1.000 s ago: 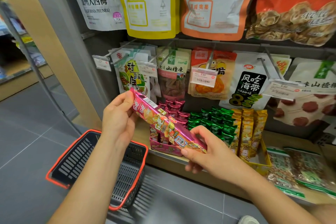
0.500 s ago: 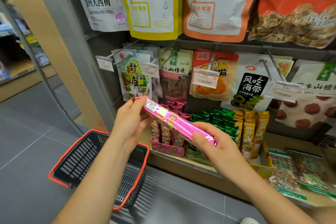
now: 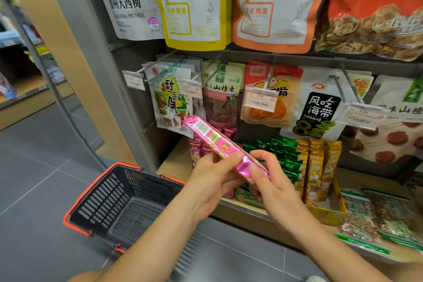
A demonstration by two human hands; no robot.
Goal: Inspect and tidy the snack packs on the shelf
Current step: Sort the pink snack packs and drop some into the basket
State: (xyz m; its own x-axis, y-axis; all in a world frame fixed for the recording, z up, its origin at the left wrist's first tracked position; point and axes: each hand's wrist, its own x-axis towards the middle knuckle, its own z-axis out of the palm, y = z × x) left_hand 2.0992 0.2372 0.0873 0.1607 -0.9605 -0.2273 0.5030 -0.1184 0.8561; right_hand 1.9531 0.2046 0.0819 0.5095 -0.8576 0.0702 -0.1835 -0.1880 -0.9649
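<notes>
The left hand (image 3: pixel 212 181) and right hand (image 3: pixel 272 188) are pinching the pink pack (image 3: pixel 219 142) above the shelf (image 3: pixel 240 210); turning it slowly is probably serving inspection best.

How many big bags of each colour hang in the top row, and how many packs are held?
White bag: 1
Yellow bag: 1
Orange bag: 1
Red bag: 1
Held pink pack: 1
Total: 5

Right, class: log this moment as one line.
phase: inspect | left hand: holds pink snack pack | right hand: pinches its lower end | pack: tilted, barcode facing up | basket: below left forearm
</notes>
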